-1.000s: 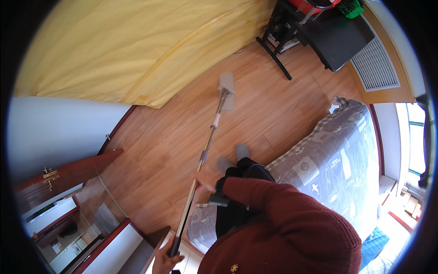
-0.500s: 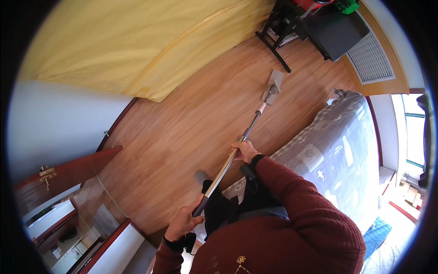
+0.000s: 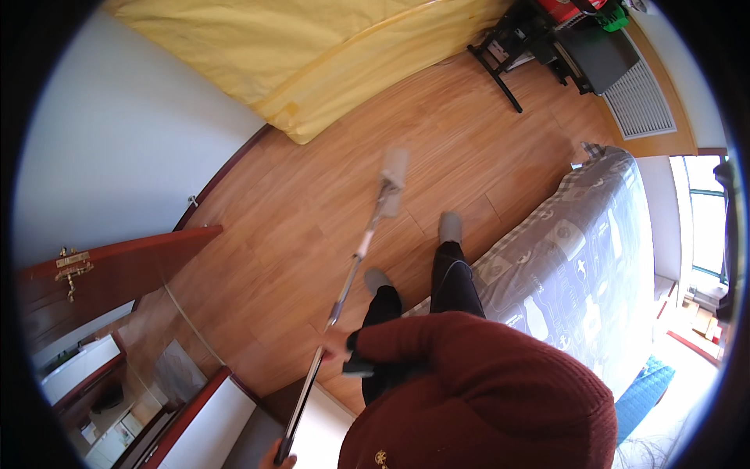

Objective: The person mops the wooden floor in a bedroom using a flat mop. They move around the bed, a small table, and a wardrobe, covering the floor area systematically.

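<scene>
Mop (image 3: 340, 300): one long stick, slanting over the floor (image 3: 269, 219) from the bottom edge up to a flat head. The stick is thin, round and shiny like metal, with a dark grip at its low end.
Mop head (image 3: 394, 170): pale, flat and longer than it is wide, out on the floor past the feet. It is blurry, so I can't make out what it is made of.
Right hand (image 3: 336, 344): closed around the middle part of the stick. It is blurry, and its fingers are hard to see.
Left hand (image 3: 276, 456): curled around the dark grip. The bottom edge cuts off most of it.
Sweater (image 3: 484, 383): dark red, bumpy knit. It hides the tops of the legs.
Shoes (image 3: 451, 227): gray, with round toes.
Bed cover (image 3: 582, 270): gray with white pictures and a checked edge. The sweater hides part of it.
Yellow cloth (image 3: 312, 62): big, with soft folds. The top is cut off.
Door (image 3: 148, 258): red-brown and smooth, with a gold handle (image 3: 73, 272).
</scene>
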`<control>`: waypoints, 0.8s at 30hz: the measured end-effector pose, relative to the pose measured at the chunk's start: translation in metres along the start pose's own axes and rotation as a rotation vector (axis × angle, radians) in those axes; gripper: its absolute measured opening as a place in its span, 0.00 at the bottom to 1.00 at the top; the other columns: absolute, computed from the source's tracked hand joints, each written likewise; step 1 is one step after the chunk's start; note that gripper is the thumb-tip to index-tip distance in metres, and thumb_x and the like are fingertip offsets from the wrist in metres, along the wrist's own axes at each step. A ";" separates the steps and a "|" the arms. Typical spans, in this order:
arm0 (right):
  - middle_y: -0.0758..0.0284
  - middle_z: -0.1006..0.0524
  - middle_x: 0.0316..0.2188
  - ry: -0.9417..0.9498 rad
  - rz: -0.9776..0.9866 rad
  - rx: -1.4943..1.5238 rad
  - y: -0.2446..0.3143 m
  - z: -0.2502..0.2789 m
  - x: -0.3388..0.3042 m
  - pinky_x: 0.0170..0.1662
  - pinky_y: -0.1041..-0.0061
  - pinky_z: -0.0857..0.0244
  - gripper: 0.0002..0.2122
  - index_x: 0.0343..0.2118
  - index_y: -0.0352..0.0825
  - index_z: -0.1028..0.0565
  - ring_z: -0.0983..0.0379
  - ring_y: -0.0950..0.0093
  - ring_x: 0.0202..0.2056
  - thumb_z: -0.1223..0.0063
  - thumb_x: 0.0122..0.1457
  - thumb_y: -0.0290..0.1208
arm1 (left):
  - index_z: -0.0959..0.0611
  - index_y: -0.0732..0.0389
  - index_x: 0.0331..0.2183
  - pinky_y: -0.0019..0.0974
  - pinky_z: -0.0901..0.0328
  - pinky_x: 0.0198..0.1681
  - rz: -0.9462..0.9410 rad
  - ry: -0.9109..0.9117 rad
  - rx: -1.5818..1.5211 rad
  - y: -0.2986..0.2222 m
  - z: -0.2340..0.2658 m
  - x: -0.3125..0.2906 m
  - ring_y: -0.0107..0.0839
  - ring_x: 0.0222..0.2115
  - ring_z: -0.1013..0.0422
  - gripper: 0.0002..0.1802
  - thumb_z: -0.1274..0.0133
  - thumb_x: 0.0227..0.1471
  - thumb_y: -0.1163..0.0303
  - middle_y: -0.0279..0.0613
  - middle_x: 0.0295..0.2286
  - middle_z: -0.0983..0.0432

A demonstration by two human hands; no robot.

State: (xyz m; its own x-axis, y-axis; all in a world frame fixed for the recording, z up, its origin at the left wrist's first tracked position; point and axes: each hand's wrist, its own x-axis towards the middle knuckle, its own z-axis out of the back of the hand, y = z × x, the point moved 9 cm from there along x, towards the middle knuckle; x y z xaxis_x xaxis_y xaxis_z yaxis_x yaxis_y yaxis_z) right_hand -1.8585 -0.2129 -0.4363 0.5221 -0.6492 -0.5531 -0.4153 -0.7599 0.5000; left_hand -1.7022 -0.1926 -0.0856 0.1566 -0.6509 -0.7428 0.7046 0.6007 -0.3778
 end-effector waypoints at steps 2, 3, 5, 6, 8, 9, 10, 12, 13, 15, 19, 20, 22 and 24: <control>0.64 0.22 0.22 -0.052 -0.224 0.319 -0.014 -0.072 0.007 0.26 0.72 0.25 0.16 0.25 0.33 0.23 0.20 0.69 0.26 0.38 0.53 0.45 | 0.19 0.68 0.49 0.34 0.31 0.37 0.097 -0.068 0.014 0.005 0.032 -0.026 0.28 0.32 0.24 0.26 0.38 0.44 0.80 0.47 0.31 0.19; 0.62 0.25 0.24 -0.025 -0.208 0.291 -0.006 -0.095 0.009 0.26 0.70 0.23 0.14 0.30 0.30 0.25 0.22 0.67 0.25 0.39 0.56 0.39 | 0.19 0.68 0.48 0.34 0.31 0.37 0.128 -0.088 0.025 0.002 0.045 -0.036 0.28 0.32 0.24 0.25 0.38 0.45 0.80 0.46 0.31 0.19; 0.61 0.27 0.27 -0.022 -0.221 0.405 0.009 -0.134 0.009 0.28 0.67 0.21 0.13 0.36 0.27 0.28 0.24 0.66 0.24 0.41 0.58 0.32 | 0.18 0.68 0.48 0.35 0.31 0.37 0.164 -0.125 0.052 -0.010 0.065 -0.051 0.29 0.32 0.25 0.24 0.37 0.45 0.79 0.46 0.32 0.18; 0.61 0.26 0.27 -0.033 -0.200 0.446 0.019 -0.142 0.008 0.29 0.66 0.21 0.12 0.36 0.27 0.28 0.23 0.66 0.26 0.41 0.59 0.32 | 0.18 0.69 0.47 0.35 0.30 0.37 0.169 -0.133 0.064 -0.018 0.071 -0.055 0.29 0.32 0.25 0.23 0.37 0.45 0.79 0.45 0.32 0.18; 0.62 0.26 0.27 -0.041 -0.171 0.471 0.037 -0.141 0.008 0.30 0.66 0.21 0.12 0.37 0.27 0.27 0.23 0.67 0.26 0.42 0.59 0.33 | 0.18 0.69 0.46 0.36 0.30 0.37 0.157 -0.141 0.097 -0.035 0.080 -0.057 0.29 0.33 0.25 0.22 0.37 0.46 0.79 0.44 0.32 0.18; 0.62 0.26 0.26 -0.059 -0.136 0.482 0.048 -0.132 0.009 0.30 0.66 0.21 0.12 0.36 0.28 0.27 0.23 0.67 0.26 0.42 0.59 0.33 | 0.17 0.69 0.46 0.36 0.30 0.38 0.138 -0.138 0.116 -0.045 0.083 -0.055 0.29 0.33 0.25 0.21 0.37 0.46 0.79 0.44 0.33 0.18; 0.62 0.26 0.26 -0.077 -0.099 0.493 0.058 -0.122 0.010 0.30 0.67 0.21 0.12 0.36 0.28 0.27 0.23 0.68 0.26 0.42 0.59 0.33 | 0.17 0.69 0.45 0.37 0.30 0.38 0.111 -0.133 0.137 -0.054 0.084 -0.051 0.29 0.33 0.25 0.21 0.37 0.46 0.79 0.44 0.33 0.18; 0.61 0.25 0.27 -0.126 -0.015 0.519 0.079 -0.094 0.008 0.28 0.66 0.23 0.11 0.35 0.28 0.27 0.23 0.66 0.25 0.43 0.60 0.32 | 0.17 0.70 0.45 0.37 0.30 0.38 0.035 -0.107 0.187 -0.076 0.081 -0.040 0.29 0.33 0.25 0.20 0.36 0.47 0.79 0.43 0.33 0.17; 0.60 0.24 0.27 -0.159 0.033 0.533 0.090 -0.070 0.005 0.25 0.66 0.24 0.10 0.34 0.28 0.27 0.23 0.65 0.23 0.43 0.60 0.32 | 0.16 0.70 0.44 0.38 0.30 0.38 -0.014 -0.086 0.223 -0.088 0.076 -0.033 0.29 0.33 0.25 0.19 0.36 0.47 0.79 0.43 0.33 0.17; 0.59 0.23 0.26 -0.348 0.109 0.539 0.108 -0.015 -0.008 0.22 0.66 0.26 0.10 0.32 0.28 0.27 0.23 0.65 0.22 0.43 0.59 0.32 | 0.16 0.69 0.44 0.39 0.30 0.37 -0.165 -0.032 0.340 -0.120 0.054 -0.013 0.31 0.32 0.25 0.18 0.36 0.48 0.78 0.45 0.33 0.18; 0.60 0.22 0.21 -0.542 0.447 0.255 0.164 0.132 -0.065 0.25 0.68 0.26 0.10 0.28 0.27 0.23 0.22 0.69 0.23 0.43 0.58 0.32 | 0.16 0.62 0.44 0.44 0.32 0.34 -0.521 0.083 0.615 -0.204 -0.042 0.045 0.38 0.29 0.25 0.19 0.36 0.48 0.73 0.56 0.30 0.21; 0.61 0.22 0.22 -0.580 0.423 0.449 0.163 0.171 -0.074 0.29 0.67 0.25 0.11 0.28 0.26 0.22 0.23 0.70 0.23 0.45 0.59 0.31 | 0.16 0.61 0.45 0.46 0.32 0.33 -0.611 0.112 0.679 -0.229 -0.072 0.055 0.40 0.28 0.25 0.19 0.36 0.48 0.72 0.58 0.29 0.21; 0.60 0.21 0.22 -0.670 0.527 0.058 0.189 0.251 -0.107 0.29 0.67 0.25 0.10 0.30 0.26 0.22 0.21 0.70 0.26 0.43 0.58 0.30 | 0.18 0.65 0.45 0.36 0.33 0.33 -0.637 0.173 0.742 -0.274 -0.129 0.082 0.36 0.27 0.25 0.22 0.40 0.43 0.75 0.48 0.24 0.23; 0.60 0.21 0.23 -0.795 0.563 0.087 0.198 0.334 -0.145 0.30 0.68 0.24 0.09 0.31 0.25 0.21 0.20 0.70 0.28 0.42 0.57 0.29 | 0.17 0.62 0.43 0.47 0.33 0.26 -0.882 0.160 0.892 -0.328 -0.200 0.088 0.51 0.20 0.26 0.21 0.36 0.43 0.72 0.53 0.18 0.26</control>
State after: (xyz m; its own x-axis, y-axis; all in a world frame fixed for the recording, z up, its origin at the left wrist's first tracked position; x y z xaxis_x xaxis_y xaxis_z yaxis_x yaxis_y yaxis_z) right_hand -2.2652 -0.2798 -0.4800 -0.4102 -0.7254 -0.5527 -0.5203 -0.3115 0.7951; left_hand -2.0584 -0.3543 -0.1376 -0.6447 -0.5685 -0.5111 0.7567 -0.5695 -0.3210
